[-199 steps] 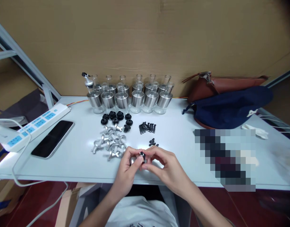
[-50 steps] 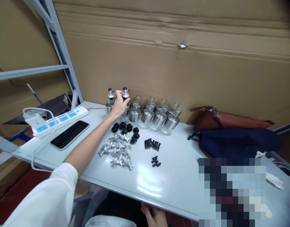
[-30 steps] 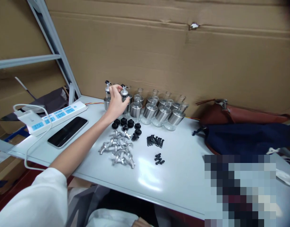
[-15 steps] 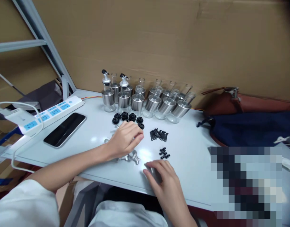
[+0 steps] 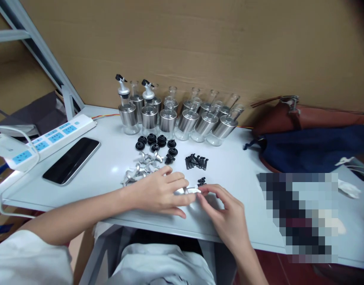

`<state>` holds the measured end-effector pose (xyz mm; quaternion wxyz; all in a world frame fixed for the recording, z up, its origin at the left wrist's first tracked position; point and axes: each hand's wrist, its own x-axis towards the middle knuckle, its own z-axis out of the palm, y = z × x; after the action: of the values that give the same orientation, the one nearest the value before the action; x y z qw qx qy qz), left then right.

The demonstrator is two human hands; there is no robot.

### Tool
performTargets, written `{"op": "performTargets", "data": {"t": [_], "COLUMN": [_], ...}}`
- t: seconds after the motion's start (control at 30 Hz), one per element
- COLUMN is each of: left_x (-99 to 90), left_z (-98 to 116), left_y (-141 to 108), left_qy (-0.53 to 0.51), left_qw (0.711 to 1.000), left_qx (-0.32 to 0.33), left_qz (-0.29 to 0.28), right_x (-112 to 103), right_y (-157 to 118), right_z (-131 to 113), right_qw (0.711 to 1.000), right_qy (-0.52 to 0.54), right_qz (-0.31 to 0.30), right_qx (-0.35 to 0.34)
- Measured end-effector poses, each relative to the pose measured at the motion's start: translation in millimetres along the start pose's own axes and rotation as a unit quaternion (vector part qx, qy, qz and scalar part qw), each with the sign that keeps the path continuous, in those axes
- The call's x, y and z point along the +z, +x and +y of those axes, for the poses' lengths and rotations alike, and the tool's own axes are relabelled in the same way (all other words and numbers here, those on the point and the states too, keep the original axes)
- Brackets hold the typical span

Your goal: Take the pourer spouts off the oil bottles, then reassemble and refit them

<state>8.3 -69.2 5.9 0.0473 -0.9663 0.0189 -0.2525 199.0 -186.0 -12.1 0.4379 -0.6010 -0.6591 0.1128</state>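
A silver pourer spout (image 5: pixel 193 190) is just above the table, its right end pinched between the thumb and forefinger of my right hand (image 5: pixel 226 208). My left hand (image 5: pixel 160 194) is spread palm down beside the spout's left end, its fingers stretched out and partly covering it; whether they touch it I cannot tell. Behind that hand lies a pile of silver spouts (image 5: pixel 140 170). Further back sit several black stoppers (image 5: pixel 161 140). Small black levers (image 5: pixel 196 161) and tiny black caps (image 5: pixel 201 181) lie in two groups beyond my right hand.
Glass bottles with steel sleeves (image 5: pixel 167 120) stand in rows at the back, two topped with pourers (image 5: pixel 148 91). On the left are a phone (image 5: pixel 72 160) and a power strip (image 5: pixel 55 137). A brown bag (image 5: pixel 315 114) and dark blue cloth (image 5: pixel 312 152) are at the right.
My left hand has come from the stoppers and spouts toward the right and nearer me. My right hand, earlier apart with nothing visible in it, now pinches a silver spout. The view has shifted slightly.
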Motion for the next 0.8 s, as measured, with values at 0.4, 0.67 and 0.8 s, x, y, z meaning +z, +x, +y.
{"op": "performTargets", "data": {"t": [0.4,0.67,0.8], "left_x": [4.5,7.0,6.7], "left_z": [14.6,13.9,14.8], "left_y": [5.9,5.0,4.8], "left_qy": [0.007,0.048,0.04], "left_qw": [1.0,0.999,0.999], "left_qx": [-0.026,-0.009,-0.021], "left_qz": [-0.004,-0.008,-0.018], "right_x": [-7.6,-3.7,-3.3], "right_y": [-15.2,-14.0,-13.8], "right_z": [36.3,49.4,40.3], "right_qw": [0.994,0.988,0.989], "right_qy": [-0.053,-0.114,-0.018], "right_qz": [0.079,0.044,0.089], "right_qx": [0.053,0.097,0.121]}}
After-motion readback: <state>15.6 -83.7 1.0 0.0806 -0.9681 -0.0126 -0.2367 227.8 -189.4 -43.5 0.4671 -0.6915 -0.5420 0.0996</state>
